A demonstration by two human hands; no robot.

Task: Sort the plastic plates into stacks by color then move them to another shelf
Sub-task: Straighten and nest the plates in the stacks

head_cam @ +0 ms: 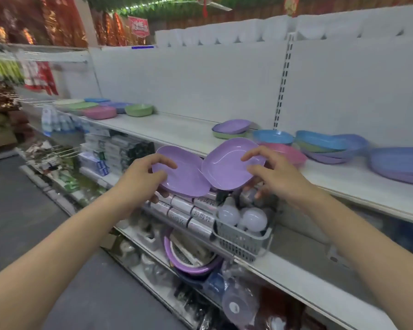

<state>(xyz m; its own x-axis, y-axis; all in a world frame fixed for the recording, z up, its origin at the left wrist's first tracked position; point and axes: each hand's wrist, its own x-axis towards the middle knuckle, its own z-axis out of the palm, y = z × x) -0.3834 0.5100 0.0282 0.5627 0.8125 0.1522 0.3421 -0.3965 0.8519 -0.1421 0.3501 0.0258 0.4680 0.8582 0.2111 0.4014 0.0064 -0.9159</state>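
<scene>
Sorting barely begun: left hand (143, 173) and right hand (266, 169) each pinched a purple plate (184, 177); mixed-colour stacks (329, 146) remained right of centre on the shelf (177, 129).

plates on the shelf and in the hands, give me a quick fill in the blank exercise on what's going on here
1. Each hand, the left hand and the right hand, holds one plate of the colour ____.
2. The left plate and the right plate are held out in front of the ____.
3. The grey basket below the plates holds white light ____.
4. Far left on the shelf, a pink bowl sits beside a ____ bowl.

Missing words: purple; shelf; bulbs; green
</scene>
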